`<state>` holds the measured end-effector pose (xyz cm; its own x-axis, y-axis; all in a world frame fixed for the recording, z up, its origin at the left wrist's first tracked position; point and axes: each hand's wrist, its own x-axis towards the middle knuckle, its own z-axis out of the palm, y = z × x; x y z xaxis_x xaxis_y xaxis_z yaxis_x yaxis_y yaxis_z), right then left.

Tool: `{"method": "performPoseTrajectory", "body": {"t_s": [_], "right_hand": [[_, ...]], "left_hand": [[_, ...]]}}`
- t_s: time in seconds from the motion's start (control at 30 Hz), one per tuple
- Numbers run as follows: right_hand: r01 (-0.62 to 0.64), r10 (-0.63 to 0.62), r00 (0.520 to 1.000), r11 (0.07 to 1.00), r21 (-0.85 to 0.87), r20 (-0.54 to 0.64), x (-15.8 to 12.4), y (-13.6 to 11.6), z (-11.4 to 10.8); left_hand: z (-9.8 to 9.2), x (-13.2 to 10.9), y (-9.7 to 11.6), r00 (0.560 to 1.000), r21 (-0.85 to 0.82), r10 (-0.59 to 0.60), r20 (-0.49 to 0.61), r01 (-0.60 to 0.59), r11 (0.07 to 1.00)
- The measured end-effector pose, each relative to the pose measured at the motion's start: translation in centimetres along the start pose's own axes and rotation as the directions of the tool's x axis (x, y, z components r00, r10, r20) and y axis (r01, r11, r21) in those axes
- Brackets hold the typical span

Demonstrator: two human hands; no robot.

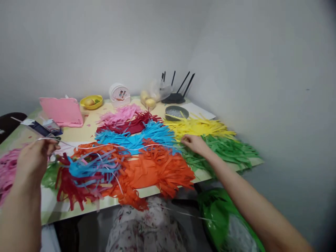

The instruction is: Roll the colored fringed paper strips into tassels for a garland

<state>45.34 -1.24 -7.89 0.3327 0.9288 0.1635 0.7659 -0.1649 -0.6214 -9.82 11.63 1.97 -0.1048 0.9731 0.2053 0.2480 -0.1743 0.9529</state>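
Observation:
A thin white string (147, 145) runs across the table between my two hands. My left hand (38, 155) is closed on its left end, beside a bunch of mixed blue, red and orange fringe (89, 168). My right hand (193, 142) pinches the other end, just above green fringed paper (228, 150). Below the string lies orange fringed paper (147, 171). Behind it are blue fringed paper (136, 140), dark red fringe (131, 126) and pink fringe (123, 113). Yellow fringe (199, 127) lies beyond my right hand. A loose strand of string hangs over the orange paper.
At the back stand a pink tablet case (61, 111), a yellow bowl (91, 102), a white round-topped holder (119, 95), a bag with yellow fruit (150, 101), a black router (173, 98) and a grey dish (176, 112). A green plastic bag (223, 210) hangs below the table's right edge.

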Motion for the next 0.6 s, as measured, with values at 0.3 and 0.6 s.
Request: {"method": "performPoseTrajectory", "body": {"t_s": [0.3, 0.6], "right_hand": [[0.319, -0.324, 0.893, 0.945, 0.069, 0.314, -5.8, -14.4, 5.8], [0.379, -0.376, 0.763, 0.919, 0.107, 0.526, -8.9, -20.6, 13.1]], "left_hand": [[1.8, -3.0, 2.9, 0.998, -0.161, 0.025, 0.052, -0.016, 0.987], [0.2, -4.1, 2.3, 0.996, -0.278, -0.040, 0.077, 0.060, 0.959]]}}
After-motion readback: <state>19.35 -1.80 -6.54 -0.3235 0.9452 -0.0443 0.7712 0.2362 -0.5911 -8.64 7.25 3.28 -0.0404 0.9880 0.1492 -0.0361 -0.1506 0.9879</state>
